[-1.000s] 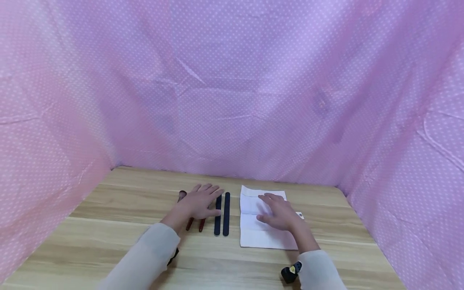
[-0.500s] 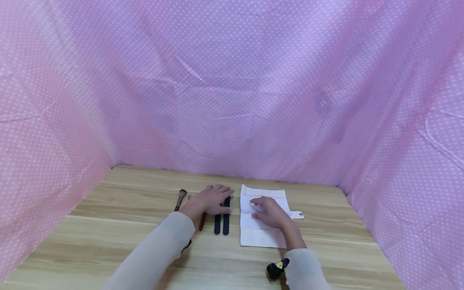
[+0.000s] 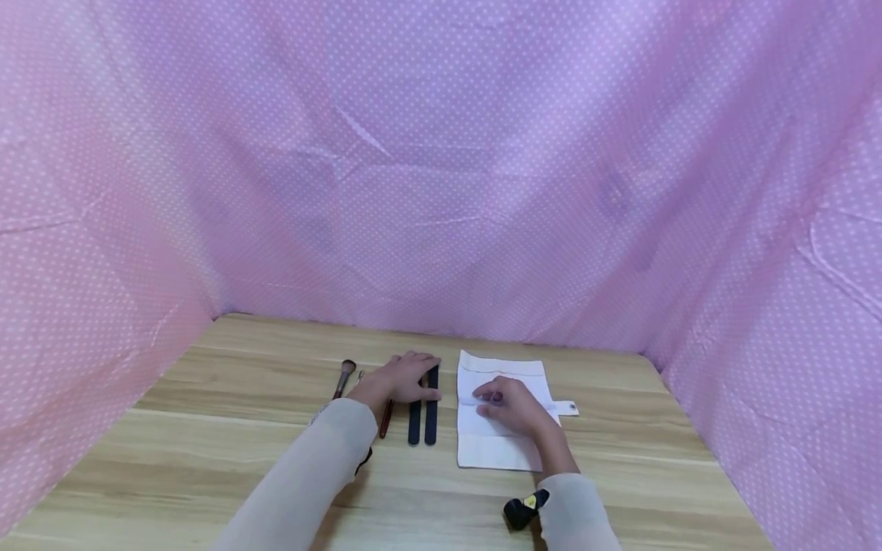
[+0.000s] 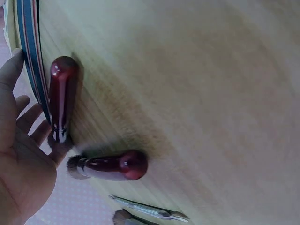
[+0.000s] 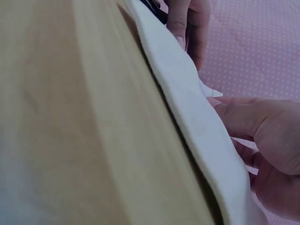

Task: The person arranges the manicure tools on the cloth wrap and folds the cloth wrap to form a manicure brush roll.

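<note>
My left hand (image 3: pixel 406 378) lies over two dark nail files (image 3: pixel 415 428) standing side by side lengthwise, its fingers spread and relaxed. In the left wrist view the thumb (image 4: pixel 14 65) touches the edge of the striped nail files (image 4: pixel 30 51). Beside them are two red-handled makeup brushes (image 4: pixel 63 89); the left forearm covers part of these in the head view. My right hand (image 3: pixel 513 405) is over an unfolded white pouch (image 3: pixel 499 451) with a snap tab (image 3: pixel 566 408). Its fingers are loosely bent, the fingertips close over the pouch's middle, nothing visible between them.
A longer brush (image 3: pixel 344 375) and a slim metal tool (image 4: pixel 150 208) lie left of the left hand. The wooden table (image 3: pixel 207 436) is walled at the back and sides by a pink dotted cloth (image 3: pixel 441 229).
My left hand has moved right, from the brushes onto the nail files, uncovering the longer brush. My right hand has shifted left over the pouch with its fingers bending more, and the snap tab shows.
</note>
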The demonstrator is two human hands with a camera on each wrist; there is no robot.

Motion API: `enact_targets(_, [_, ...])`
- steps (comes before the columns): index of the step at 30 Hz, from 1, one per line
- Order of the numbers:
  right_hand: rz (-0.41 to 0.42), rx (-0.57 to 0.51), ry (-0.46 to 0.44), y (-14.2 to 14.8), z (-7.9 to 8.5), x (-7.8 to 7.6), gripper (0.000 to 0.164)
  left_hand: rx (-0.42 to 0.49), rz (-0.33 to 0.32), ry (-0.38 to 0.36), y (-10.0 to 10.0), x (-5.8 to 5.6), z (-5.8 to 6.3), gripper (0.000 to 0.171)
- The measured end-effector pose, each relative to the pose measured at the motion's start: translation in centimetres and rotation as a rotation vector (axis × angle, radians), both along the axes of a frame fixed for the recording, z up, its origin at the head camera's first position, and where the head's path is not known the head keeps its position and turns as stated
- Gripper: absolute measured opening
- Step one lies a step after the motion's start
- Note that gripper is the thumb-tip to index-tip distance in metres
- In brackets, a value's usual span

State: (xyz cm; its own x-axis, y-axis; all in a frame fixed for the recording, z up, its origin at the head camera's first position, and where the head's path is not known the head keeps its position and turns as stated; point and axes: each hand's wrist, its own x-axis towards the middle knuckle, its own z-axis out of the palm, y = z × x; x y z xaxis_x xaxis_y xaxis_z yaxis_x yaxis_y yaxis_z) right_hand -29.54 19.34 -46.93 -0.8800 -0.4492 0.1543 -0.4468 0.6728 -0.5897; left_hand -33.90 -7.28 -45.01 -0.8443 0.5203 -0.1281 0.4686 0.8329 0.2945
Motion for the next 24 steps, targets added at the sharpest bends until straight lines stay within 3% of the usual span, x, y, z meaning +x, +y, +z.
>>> enact_targets(6, [0.08, -0.007, -0.008, 0.6, 0.2, -0.5, 0.021, 0.005, 0.013, -0.009, 0.1, -0.3, -0.2, 0.077])
enact_targets(16, [0.131, 0.014, -0.049, 0.7, 0.7, -1.4, 0.019, 0.038, 0.029, -0.018, 0.1, -0.7, 0.0, 0.081])
enact_targets(24, [0.12, 0.032, -0.086, 0.9, 0.6, -2.2, 0.016, 0.037, 0.034, -0.035, 0.0, -0.8, 0.1, 0.085])
